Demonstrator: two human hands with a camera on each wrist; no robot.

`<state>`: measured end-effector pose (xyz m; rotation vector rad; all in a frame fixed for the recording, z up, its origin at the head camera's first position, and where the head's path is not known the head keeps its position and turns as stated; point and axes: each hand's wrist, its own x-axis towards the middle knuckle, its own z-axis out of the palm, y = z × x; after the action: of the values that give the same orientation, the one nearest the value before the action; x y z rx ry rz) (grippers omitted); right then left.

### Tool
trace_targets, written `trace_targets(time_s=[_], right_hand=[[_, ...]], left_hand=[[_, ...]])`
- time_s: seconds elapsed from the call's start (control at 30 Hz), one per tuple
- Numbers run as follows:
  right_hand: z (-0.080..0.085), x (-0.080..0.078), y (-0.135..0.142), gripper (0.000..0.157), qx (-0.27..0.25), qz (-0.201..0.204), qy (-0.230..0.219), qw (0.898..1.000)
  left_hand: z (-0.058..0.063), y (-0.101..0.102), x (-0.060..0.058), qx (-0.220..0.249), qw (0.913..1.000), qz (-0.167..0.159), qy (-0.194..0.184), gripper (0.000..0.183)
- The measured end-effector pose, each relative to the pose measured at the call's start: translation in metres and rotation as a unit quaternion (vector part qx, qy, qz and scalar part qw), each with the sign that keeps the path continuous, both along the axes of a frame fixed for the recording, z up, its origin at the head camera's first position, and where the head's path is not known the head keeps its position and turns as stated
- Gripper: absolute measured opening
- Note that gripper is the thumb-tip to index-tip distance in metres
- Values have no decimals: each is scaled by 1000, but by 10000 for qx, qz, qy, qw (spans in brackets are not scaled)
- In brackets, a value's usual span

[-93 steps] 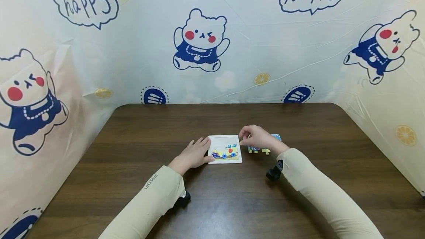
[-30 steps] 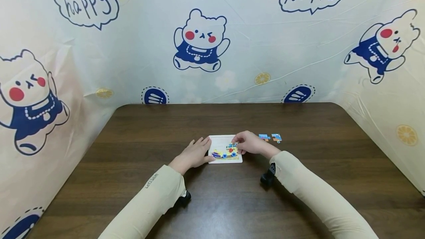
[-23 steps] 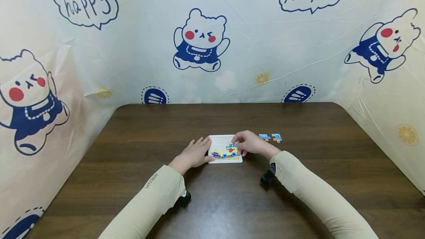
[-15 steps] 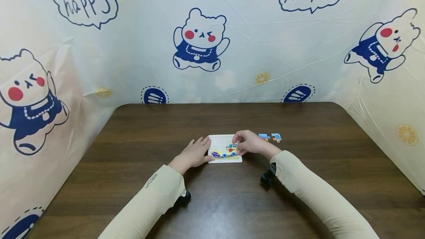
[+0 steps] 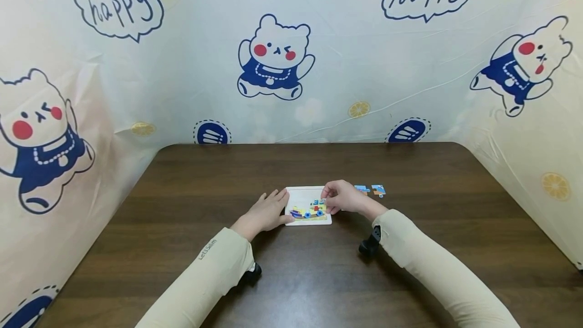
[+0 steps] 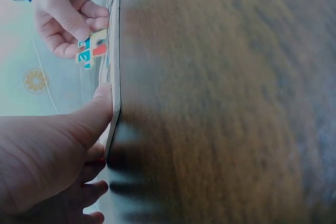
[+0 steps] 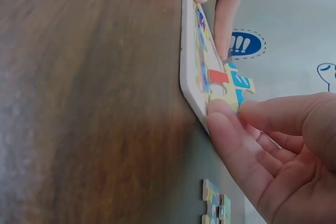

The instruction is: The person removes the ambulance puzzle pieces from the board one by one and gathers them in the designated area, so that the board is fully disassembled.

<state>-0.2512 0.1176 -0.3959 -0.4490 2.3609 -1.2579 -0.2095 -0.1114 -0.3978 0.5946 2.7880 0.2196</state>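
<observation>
L hand (image 5: 265, 213) was spread on left side of tray (image 5: 300, 195) | R hand (image 5: 341, 197) pinched puzzle pc (image 7: 234, 81), tilted at tray's right side | prob. best: hold tray still, line up tabs, press flat

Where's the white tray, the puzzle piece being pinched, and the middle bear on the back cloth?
White tray (image 5: 302, 196), head view: its bare white inside.
Pinched puzzle piece (image 7: 231, 86), right wrist view: its yellow middle.
Middle bear (image 5: 281, 81), head view: its blue dress.
</observation>
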Motion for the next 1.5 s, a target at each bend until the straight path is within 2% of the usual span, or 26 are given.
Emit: trace_targets(time_s=[0.2,0.63,0.93,1.5], right_hand=[[4,-1,11,4,-24,-4,397,9992],[13,-6,54,7,51,-337,446,9984],[18,-7,82,13,95,-368,482,9981],[15,-8,123,18,435,-590,377,9966]], left_hand=[[1,-1,1,54,10000,-51,34,69],[2,0,2,79,10000,-35,47,68],[1,0,1,92,9999,-57,102,68],[0,0,1,54,10000,-44,49,69]])
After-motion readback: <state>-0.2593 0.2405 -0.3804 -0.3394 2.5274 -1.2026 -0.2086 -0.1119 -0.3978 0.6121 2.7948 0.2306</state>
